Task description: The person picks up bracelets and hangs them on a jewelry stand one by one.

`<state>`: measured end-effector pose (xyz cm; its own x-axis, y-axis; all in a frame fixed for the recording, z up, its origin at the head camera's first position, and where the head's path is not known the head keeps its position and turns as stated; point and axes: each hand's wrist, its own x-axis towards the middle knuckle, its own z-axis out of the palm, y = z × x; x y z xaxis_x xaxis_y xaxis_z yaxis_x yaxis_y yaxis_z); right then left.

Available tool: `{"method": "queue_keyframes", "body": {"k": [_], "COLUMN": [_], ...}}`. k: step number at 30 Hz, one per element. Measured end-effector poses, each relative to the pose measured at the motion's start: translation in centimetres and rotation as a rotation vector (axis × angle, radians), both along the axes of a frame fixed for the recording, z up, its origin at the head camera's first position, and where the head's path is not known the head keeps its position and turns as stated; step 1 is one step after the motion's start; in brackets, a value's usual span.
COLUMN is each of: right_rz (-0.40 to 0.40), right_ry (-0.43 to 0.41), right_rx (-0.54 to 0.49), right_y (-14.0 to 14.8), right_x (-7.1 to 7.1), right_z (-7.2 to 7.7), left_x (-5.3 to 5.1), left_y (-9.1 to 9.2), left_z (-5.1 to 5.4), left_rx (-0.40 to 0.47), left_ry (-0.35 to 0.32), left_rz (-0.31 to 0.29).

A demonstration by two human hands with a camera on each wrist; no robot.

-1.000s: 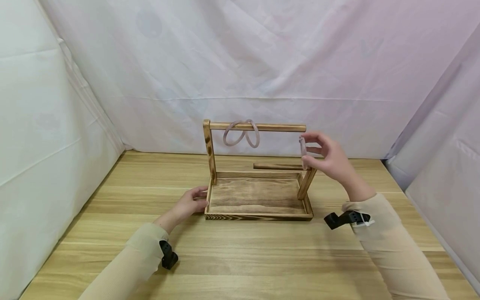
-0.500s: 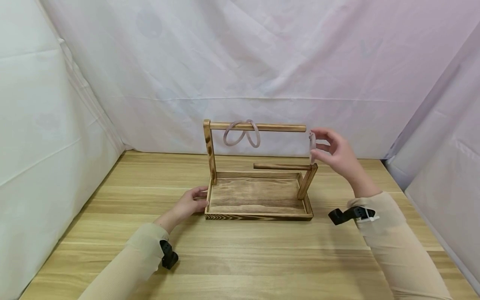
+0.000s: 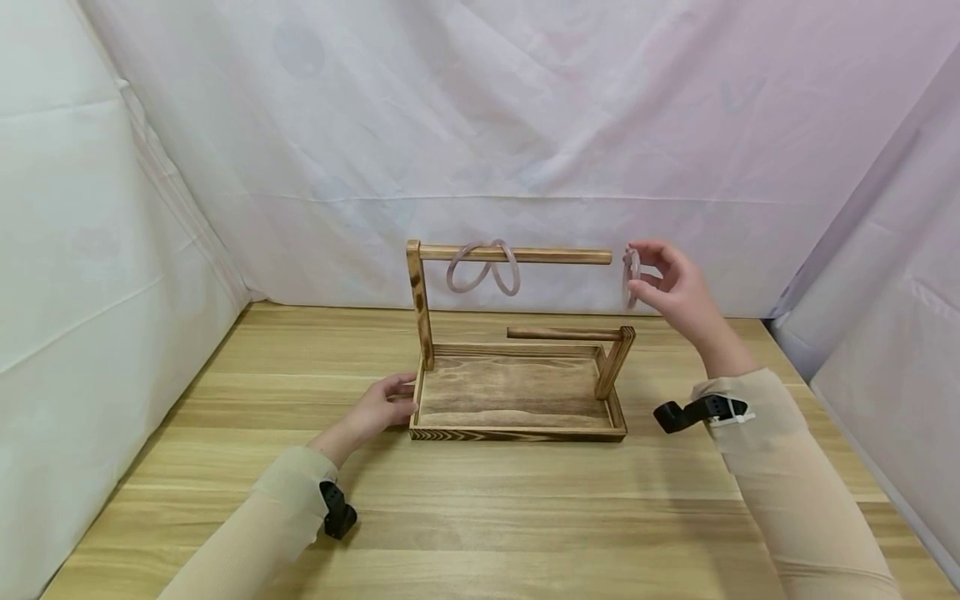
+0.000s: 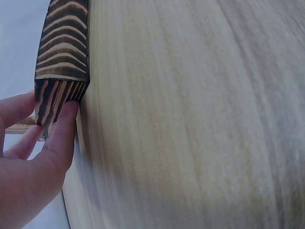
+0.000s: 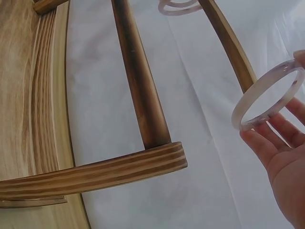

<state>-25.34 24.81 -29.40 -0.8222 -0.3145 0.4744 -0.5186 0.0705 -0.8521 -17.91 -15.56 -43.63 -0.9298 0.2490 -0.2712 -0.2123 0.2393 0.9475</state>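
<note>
My right hand [image 3: 678, 287] pinches a pale lilac bangle [image 3: 632, 279] between thumb and fingers, just off the right end of the rack's upper bar [image 3: 555, 255]. In the right wrist view the bangle [image 5: 243, 107] is tilted, the upper bar's end [image 5: 245, 78] showing behind it. Two similar bangles [image 3: 512, 283] hang crossed on that bar, left of its middle. Below stands the wooden tray base [image 3: 517, 434] with a post at each side. My left hand [image 3: 375, 410] rests its fingertips against the tray's left end; the left wrist view shows thumb and fingers [image 4: 59, 138] touching that striped end.
A lower bar [image 3: 562, 333] points left from the short right post [image 3: 615, 367], under the upper bar's free end. The rack stands on a wood-grain table [image 3: 480, 517]. White cloth [image 3: 525, 108] hangs behind and at both sides.
My right hand has lifted the bangle from beside the lower bar, up and to the right, to the upper bar's end height. The left hand, rack and hanging bangles have not moved.
</note>
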Motion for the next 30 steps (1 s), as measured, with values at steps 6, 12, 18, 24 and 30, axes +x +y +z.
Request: {"method": "queue_keyframes", "body": {"k": [6, 12, 18, 24, 30], "right_rz": [-0.011, -0.015, -0.031, -0.045, -0.023], "right_ry": [0.003, 0.001, -0.019, -0.034, -0.037], "right_rx": [0.018, 0.047, 0.084, 0.124, 0.116], "right_y": [0.0, 0.0, -0.2, -0.5, -1.0], "right_x": [-0.7, -1.3, -1.6, -1.7, -1.8], "right_z": [0.1, 0.3, 0.6, 0.9, 1.2], "left_x": [0.0, 0.0, 0.0, 0.0, 0.0], "left_y": [-0.1, 0.0, 0.1, 0.0, 0.1], "left_z": [-0.1, -0.1, -0.1, -0.1, -0.1], "left_rx": [-0.010, -0.012, -0.004, -0.004, -0.003], "left_ry": [-0.001, -0.003, 0.000, 0.000, -0.003], "left_rz": [0.003, 0.007, 0.004, 0.004, 0.011]}}
